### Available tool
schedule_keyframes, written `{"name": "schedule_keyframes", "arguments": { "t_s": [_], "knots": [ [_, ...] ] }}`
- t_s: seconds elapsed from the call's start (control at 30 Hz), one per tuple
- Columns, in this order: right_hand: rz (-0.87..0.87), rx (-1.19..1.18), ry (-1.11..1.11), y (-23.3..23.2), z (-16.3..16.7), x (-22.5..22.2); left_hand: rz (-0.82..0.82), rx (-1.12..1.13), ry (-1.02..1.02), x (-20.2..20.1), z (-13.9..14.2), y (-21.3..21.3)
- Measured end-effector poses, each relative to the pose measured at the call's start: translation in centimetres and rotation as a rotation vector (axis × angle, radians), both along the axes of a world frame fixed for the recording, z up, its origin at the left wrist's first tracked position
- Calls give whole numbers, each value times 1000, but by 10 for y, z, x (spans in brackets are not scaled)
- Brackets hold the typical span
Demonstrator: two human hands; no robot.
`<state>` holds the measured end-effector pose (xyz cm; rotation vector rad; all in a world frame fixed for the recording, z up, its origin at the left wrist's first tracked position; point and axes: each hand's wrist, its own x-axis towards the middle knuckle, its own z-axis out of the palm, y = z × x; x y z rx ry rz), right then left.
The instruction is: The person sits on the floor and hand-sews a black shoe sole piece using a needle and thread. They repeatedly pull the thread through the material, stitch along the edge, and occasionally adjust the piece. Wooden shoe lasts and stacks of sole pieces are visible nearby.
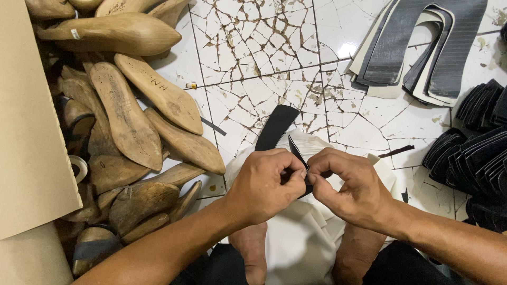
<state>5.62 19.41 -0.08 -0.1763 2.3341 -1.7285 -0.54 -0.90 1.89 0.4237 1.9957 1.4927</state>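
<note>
My left hand and my right hand meet at the middle of the view, both pinching a black strip of material. The strip runs from my fingertips up and away over the floor, and its near end is folded between my thumbs and forefingers. Under my hands lies a white sheet draped across my lap and bare feet.
A heap of wooden shoe lasts fills the left side beside a tan board. Stacked dark and cream cut pieces lie at the top right. Bundles of black strips sit at the right. The floor is cracked white tile.
</note>
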Motion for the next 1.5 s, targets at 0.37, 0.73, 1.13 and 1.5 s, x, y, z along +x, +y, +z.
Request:
{"name": "schedule_keyframes", "arguments": {
  "t_s": [0.37, 0.73, 1.13, 1.5],
  "knots": [
    [-5, -48, 5, 0, -1, 5, 0, 58, -7, 5, -4, -1],
    [-131, -51, -164, -1, 6, 1, 123, 0, -142, 5, 0, 1],
    [-163, 116, -152, -8, 15, 0, 146, -30, 108, 15, -1, 10],
    [-132, 134, -36, -7, 13, -1, 111, 10, 191, 17, -8, 12]
  ]
}}
